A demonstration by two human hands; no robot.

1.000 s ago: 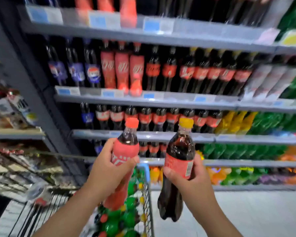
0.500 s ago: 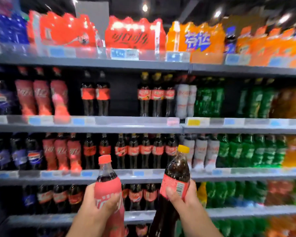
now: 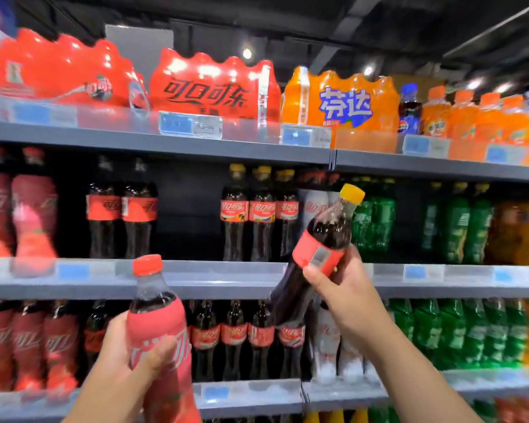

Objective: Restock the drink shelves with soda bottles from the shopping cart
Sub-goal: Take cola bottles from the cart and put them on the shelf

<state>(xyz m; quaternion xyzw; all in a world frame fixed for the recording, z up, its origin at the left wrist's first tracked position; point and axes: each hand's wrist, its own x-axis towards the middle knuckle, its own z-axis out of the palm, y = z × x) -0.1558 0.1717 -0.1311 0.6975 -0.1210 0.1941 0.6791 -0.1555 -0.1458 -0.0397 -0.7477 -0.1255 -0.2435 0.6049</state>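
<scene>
My left hand (image 3: 126, 358) grips a red-capped cola bottle (image 3: 159, 325) with a full pink-red sleeve, held upright low in front of the shelves. My right hand (image 3: 345, 291) holds a yellow-capped cola bottle (image 3: 321, 239) by its red label; the bottle tilts up and to the right, its cap level with the second shelf's row of yellow-capped colas (image 3: 261, 212). That second shelf (image 3: 196, 274) has a dark gap between the black-capped colas (image 3: 121, 209) and the yellow-capped ones. The shopping cart is out of view.
Red cola multipacks (image 3: 214, 87) and an orange multipack (image 3: 342, 102) sit on the top shelf. Green soda bottles (image 3: 455, 227) and white-sleeved bottles (image 3: 315, 209) fill the right side. More colas (image 3: 235, 334) stand on the lower shelf.
My view rose from the cart to the upper shelves. My right hand lifted the yellow-capped bottle higher and tilted it toward the second shelf; my left hand stayed low with its bottle.
</scene>
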